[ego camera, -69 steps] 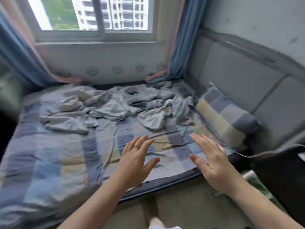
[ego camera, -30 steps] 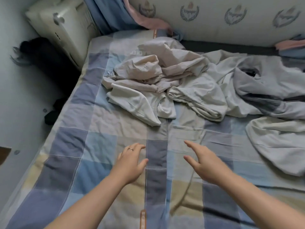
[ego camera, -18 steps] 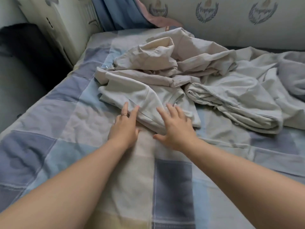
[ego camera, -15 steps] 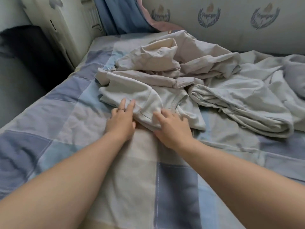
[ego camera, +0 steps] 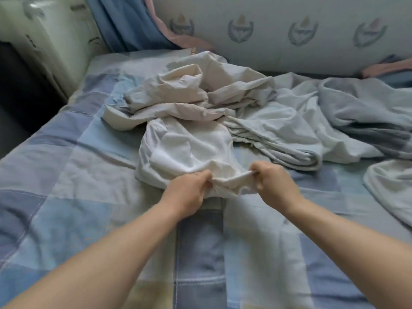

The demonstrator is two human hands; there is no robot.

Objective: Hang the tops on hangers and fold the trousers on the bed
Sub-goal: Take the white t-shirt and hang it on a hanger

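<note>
A crumpled white top (ego camera: 187, 152) lies nearest me on the checked bed sheet (ego camera: 66, 179). My left hand (ego camera: 189, 192) grips its near edge, fingers curled into the cloth. My right hand (ego camera: 274, 186) pinches the same edge a little to the right, and the fabric is stretched between the two hands. Behind the top sits a beige crumpled garment (ego camera: 189, 94). To its right lie a pale grey-white garment (ego camera: 281, 132) and a grey garment (ego camera: 365, 112). No hanger is in view.
Another pale garment (ego camera: 392, 186) lies at the right edge. A padded wall panel with crests (ego camera: 289, 30) runs behind the bed. A blue curtain (ego camera: 124, 23) hangs at the back left beside a white appliance (ego camera: 51, 41). A dark gap borders the bed's left side.
My hands went from lying flat on the white top to gripping its near edge, and they have drawn it toward me and lifted it slightly.
</note>
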